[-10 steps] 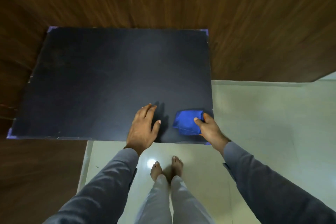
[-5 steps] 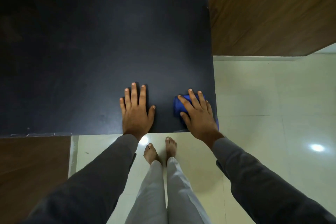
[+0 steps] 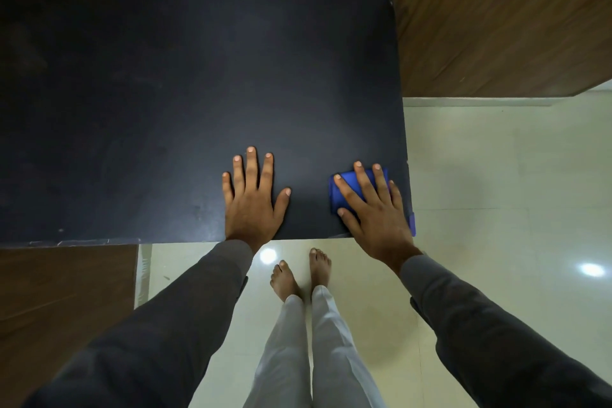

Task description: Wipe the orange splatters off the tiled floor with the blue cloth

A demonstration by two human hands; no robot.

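Observation:
The folded blue cloth [image 3: 344, 190] lies on the dark table top [image 3: 185, 93] near its front right corner. My right hand [image 3: 372, 209] rests flat on the cloth with straight, spread fingers and covers most of it. To its left, my left hand [image 3: 253, 197] lies flat on the bare table top, fingers straight and spread, holding nothing. The pale tiled floor [image 3: 496, 192] shows to the right of and below the table. No orange splatters are visible on it.
Wooden panelling [image 3: 496, 26] stands behind and right of the table, and a wooden surface [image 3: 66, 291] sits at the lower left. My bare feet [image 3: 299, 275] stand on the tiles close to the table's front edge. Light glares [image 3: 592, 270] reflect off the floor.
My right hand went from pinching the cloth's edge to lying flat on top of it. My left hand flattened on the table. The view moved closer over the table.

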